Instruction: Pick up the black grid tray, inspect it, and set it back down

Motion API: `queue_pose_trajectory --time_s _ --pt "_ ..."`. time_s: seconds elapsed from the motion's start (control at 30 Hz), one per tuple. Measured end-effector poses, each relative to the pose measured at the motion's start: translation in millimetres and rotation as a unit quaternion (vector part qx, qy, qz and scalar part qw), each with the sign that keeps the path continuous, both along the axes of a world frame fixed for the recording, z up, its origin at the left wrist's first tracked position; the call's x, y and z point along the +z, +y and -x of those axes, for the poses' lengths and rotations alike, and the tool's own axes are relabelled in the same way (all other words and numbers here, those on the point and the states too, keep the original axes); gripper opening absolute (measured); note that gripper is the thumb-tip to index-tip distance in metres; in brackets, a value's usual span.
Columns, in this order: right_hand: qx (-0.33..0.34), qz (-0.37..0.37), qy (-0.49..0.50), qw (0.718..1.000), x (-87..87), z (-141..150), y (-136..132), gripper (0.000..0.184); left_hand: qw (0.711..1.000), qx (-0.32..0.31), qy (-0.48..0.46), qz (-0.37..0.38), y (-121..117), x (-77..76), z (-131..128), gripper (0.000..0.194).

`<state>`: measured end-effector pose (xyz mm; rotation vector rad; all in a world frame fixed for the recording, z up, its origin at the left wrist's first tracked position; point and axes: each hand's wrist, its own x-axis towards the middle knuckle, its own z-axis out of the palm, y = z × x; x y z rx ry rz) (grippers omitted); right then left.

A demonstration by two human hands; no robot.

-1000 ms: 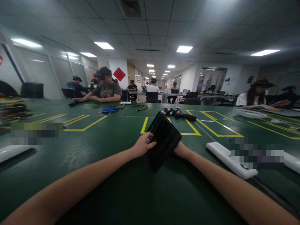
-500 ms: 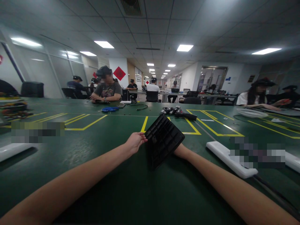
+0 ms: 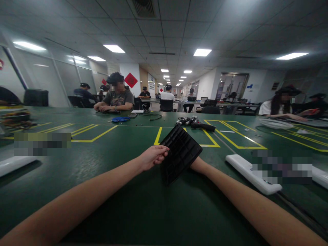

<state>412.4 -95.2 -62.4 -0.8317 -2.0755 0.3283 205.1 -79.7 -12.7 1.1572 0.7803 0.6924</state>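
A black ribbed plastic panel [image 3: 180, 153] stands tilted on edge on the green table [image 3: 115, 191], its gridded face toward me. My left hand [image 3: 153, 156] is at its left edge, fingers curled and touching it. My right hand [image 3: 196, 164] is almost wholly hidden behind the panel; only the wrist shows, and it seems to prop the panel from behind.
A white power strip [image 3: 252, 174] lies to the right, another white bar [image 3: 15, 164] at the far left. Black tools [image 3: 196, 123] lie beyond the panel among yellow floor-tape rectangles. Several seated people work at the far side and right, one with arms on the table [image 3: 116, 97].
The panel was turned so its ribbed face shows and was tilted more upright. My left hand let go of its edge, then came back with fingers curled against it.
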Motion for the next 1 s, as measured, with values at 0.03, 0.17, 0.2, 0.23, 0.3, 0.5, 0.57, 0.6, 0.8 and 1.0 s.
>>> queue_pose_trajectory --time_s 0.03,0.17,0.2,0.23,0.3,0.5,0.57,0.6,0.8,1.0 --pt "0.003 -0.001 0.004 1.000 0.7 0.3 -0.6 0.041 1.000 -0.012 -0.005 -0.001 -0.1 -0.9 -0.4 0.005" --pt "0.006 -0.008 0.006 1.000 4.2 1.0 -3.6 0.042 1.000 -0.025 -0.015 -0.005 0.9 -5.8 -2.8 0.005" --pt "0.005 -0.008 0.003 1.000 4.9 1.0 -4.0 0.041 1.000 -0.023 -0.017 -0.007 1.7 -7.0 -3.1 0.005" --pt "0.003 -0.007 0.003 1.000 5.4 1.1 -4.4 0.041 1.000 -0.022 -0.019 -0.009 2.6 -8.0 -3.3 0.005" --pt "-0.002 -0.008 0.003 1.000 6.1 1.0 -4.6 0.040 1.000 -0.020 -0.017 -0.013 4.5 -9.7 -3.3 0.007" --pt "0.001 -0.022 -0.007 1.000 8.7 2.2 -5.5 0.040 0.997 -0.024 0.026 -0.069 3.2 -12.5 -4.6 0.017" --pt "-0.001 -0.023 -0.004 1.000 8.7 2.7 -5.6 0.040 0.987 0.004 0.068 -0.143 1.3 -13.3 -6.0 0.018" --pt "-0.004 -0.023 -0.004 1.000 8.5 2.9 -5.5 0.040 0.977 0.024 0.092 -0.190 0.7 -13.6 -6.6 0.018" --pt "-0.035 -0.026 -0.039 0.998 6.4 2.1 -2.6 0.037 0.867 0.101 0.238 -0.426 1.2 -13.5 -8.3 0.022" --pt "-0.035 -0.031 -0.032 0.998 4.6 1.2 -1.0 0.038 0.842 0.084 0.268 -0.461 -0.5 -11.2 -7.8 0.018"
